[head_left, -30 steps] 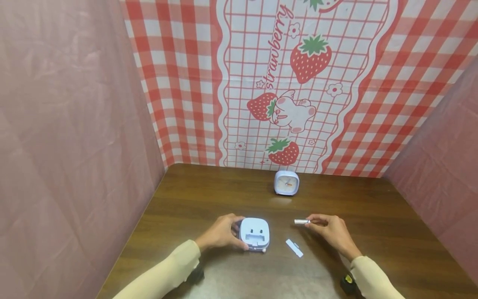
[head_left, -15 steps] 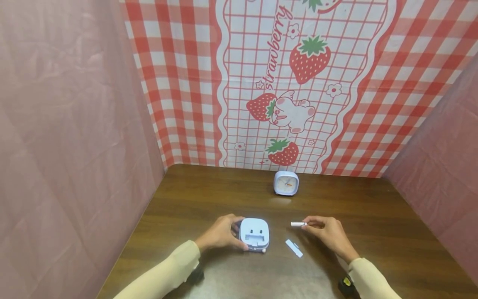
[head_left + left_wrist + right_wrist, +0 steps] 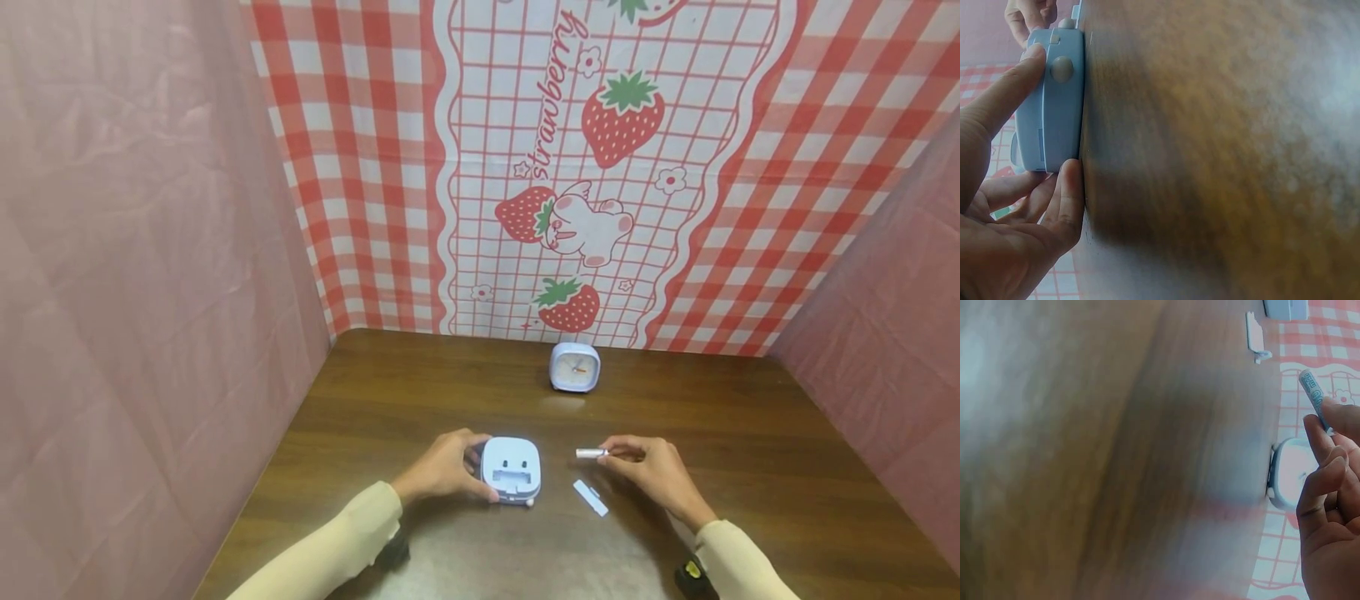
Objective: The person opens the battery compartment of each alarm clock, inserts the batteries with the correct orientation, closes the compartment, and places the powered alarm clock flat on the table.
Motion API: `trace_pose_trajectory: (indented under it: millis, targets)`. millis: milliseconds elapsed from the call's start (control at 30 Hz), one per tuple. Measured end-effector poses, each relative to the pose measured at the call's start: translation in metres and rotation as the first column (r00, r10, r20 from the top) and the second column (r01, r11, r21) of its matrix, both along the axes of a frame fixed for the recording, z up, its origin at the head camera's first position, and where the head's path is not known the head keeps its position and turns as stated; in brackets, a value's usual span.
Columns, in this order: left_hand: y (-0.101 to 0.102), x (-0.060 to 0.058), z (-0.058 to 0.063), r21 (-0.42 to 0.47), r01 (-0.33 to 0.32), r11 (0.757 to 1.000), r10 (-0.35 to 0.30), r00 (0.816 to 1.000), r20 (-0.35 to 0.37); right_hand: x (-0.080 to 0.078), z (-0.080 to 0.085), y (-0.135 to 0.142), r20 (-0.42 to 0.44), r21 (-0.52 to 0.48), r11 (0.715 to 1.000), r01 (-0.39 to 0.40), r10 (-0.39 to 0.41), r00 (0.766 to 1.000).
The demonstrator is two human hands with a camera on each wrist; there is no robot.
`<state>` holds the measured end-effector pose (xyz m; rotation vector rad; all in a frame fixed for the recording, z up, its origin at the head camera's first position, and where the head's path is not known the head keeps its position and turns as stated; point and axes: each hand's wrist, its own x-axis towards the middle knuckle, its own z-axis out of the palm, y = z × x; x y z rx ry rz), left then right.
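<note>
A pale blue alarm clock (image 3: 512, 452) lies face down on the table, with two dark knobs and an uncovered battery compartment on its upturned back. My left hand (image 3: 441, 469) grips it from the left, thumb at the near edge and fingers at the far side. The left wrist view shows the clock's edge (image 3: 1063, 125) and its round feet. Between thumb and fingertips, my right hand (image 3: 654, 468) pinches a small white battery (image 3: 589, 453), its free end pointing left toward the clock, apart from it. The narrow battery cover (image 3: 591, 497) lies between clock and right hand.
A second pale alarm clock (image 3: 574, 367) stands upright at the back of the brown wooden table (image 3: 420, 375). Behind it hangs a strawberry-print checked cloth (image 3: 390, 208). Pink curtains (image 3: 150, 292) flank both sides.
My right hand has moved left and slightly nearer with the battery, toward the clock. The left hand and the clock it grips stay in place.
</note>
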<state>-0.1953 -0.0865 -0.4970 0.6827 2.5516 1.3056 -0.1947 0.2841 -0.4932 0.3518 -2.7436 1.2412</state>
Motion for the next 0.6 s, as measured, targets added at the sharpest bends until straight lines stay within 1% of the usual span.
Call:
trace_pose_trajectory:
  millis: [100, 400, 600]
  targets:
    - [0.0, 0.0, 0.0, 0.002, 0.001, 1.0, -0.001, 1.0, -0.002, 0.001, 0.001, -0.003, -0.004, -0.003, 1.0, -0.007, 0.007, 1.0]
    - [-0.001, -0.001, 0.0, 0.007, 0.001, 1.0, -0.001, 1.0, -0.007, 0.004, 0.006, -0.014, 0.017, -0.037, 0.999, -0.029, 0.029, 0.999]
    - [-0.001, -0.002, -0.002, -0.005, -0.004, 1.0, 0.003, 1.0, -0.017, 0.005, 0.004, -0.02, 0.017, -0.043, 0.998, -0.038, 0.039, 0.999]
